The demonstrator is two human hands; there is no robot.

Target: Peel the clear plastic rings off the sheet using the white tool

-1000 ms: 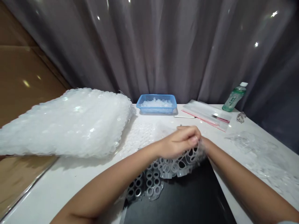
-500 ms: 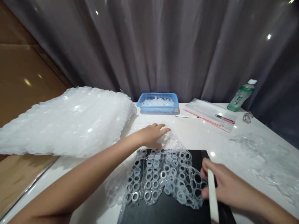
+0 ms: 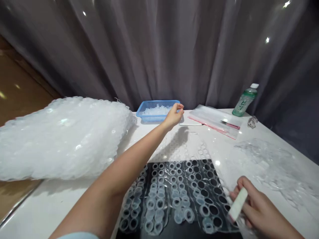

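Note:
My left hand (image 3: 175,116) is raised over the far part of the table, by the right end of a blue basket (image 3: 156,118). Its fingers are loosely curled with gaps between them, and nothing shows in them. In my right hand (image 3: 256,202), closed at the lower right, is a pale, flat stick-like tool (image 3: 238,203) with a pinkish end. Beside that hand, a clear plastic sheet with rows of translucent rings (image 3: 159,203) lies across a black board (image 3: 183,230). Toward the board's right, several holes in the sheet show dark, without rings.
Small translucent pieces lie in the basket. A large bag of clear rings (image 3: 62,139) fills the left. Farther right are plastic bags (image 3: 211,116), pink-handled snips (image 3: 230,124), a green bottle (image 3: 245,100) and crumpled clear plastic (image 3: 271,166). A grey curtain (image 3: 159,49) hangs behind.
My left hand has risen from the sheet toward the basket. The bunched sheet now lies flatter across the board. My right hand has moved right and tilted the pale tool; the view has shifted.

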